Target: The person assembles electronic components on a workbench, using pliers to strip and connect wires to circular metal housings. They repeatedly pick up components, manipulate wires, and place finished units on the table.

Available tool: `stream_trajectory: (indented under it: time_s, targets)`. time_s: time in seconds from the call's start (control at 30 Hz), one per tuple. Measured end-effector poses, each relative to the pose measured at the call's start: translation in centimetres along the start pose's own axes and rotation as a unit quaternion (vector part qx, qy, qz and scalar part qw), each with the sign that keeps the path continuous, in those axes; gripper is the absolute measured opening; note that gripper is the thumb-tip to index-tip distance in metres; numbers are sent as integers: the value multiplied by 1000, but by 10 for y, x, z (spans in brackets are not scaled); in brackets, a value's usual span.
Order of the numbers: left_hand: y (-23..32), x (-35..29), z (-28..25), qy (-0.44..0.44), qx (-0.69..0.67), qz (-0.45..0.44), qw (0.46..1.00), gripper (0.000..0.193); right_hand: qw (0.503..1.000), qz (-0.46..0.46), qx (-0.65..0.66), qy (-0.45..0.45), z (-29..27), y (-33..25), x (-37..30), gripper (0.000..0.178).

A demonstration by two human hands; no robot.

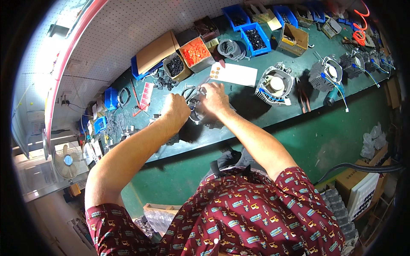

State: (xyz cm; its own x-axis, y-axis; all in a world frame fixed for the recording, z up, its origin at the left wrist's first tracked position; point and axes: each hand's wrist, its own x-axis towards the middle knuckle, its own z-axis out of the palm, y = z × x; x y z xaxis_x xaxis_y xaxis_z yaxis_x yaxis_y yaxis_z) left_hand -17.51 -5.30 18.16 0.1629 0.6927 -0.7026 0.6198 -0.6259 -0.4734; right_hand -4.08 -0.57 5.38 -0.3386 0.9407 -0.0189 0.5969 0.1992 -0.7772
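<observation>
Patterned shirt (239, 213), hands (176, 112) (215, 98) at housing (195, 116), red-printed strip (146, 97)

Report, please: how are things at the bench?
Left hand and right hand at a metal housing. Exact grips unclear. White card just beyond the right hand.

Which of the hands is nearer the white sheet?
Right: the right hand sits just below the left end of the white sheet; the left hand is farther off, lower left.
</observation>
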Motion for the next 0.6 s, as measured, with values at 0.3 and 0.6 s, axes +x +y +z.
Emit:
stream_trajectory:
  time_s: [0.3,0.6]
  targets:
    - [7,1,-5,-24,41,1,999,26,1000,10,3,7,-3,-2,0,35]
    - [-3,6,-11,-22,121,22,992,44,1000,7,10,9,-3,4,3,34]
